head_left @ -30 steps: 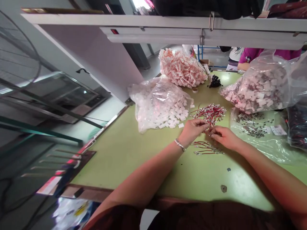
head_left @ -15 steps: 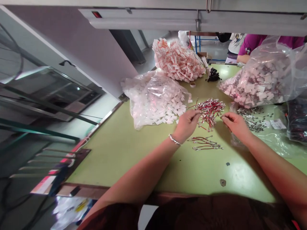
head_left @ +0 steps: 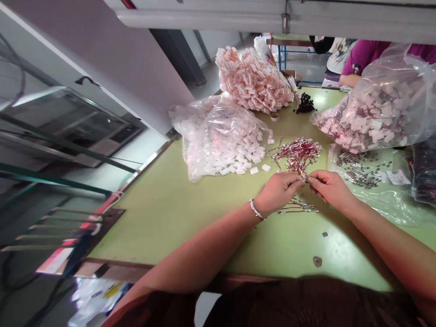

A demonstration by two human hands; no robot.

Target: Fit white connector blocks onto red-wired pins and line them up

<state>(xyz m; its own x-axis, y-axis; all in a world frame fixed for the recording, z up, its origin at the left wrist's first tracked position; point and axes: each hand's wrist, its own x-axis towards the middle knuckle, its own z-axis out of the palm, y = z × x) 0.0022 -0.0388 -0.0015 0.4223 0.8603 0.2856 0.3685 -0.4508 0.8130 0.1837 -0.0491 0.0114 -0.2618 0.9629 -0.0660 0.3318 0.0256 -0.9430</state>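
My left hand (head_left: 281, 190), with a silver bracelet at its wrist, is closed in a pinch. Its fingertips meet those of my right hand (head_left: 329, 187), also pinched, at the near edge of a pile of short red wires with metal ends (head_left: 297, 152). What the fingertips hold is too small and covered to make out. Just below the hands lie several loose red wires (head_left: 298, 210) in a rough row, partly hidden by my left hand. To the right, small metal terminals (head_left: 363, 170) are spread on a clear plastic sheet.
A clear bag of white connector pieces (head_left: 221, 136) lies left of the wires. Behind it rises a heap of pinkish-white connectors (head_left: 254, 84). Another filled bag (head_left: 371, 113) stands at the right, with a person in a purple sleeve (head_left: 364, 59) beyond it. A tape roll (head_left: 274, 117) lies between.
Both hands have come together from opposite sides of the wire pile, moving slightly nearer to me. Their fingertips now touch. The view has shifted a little.
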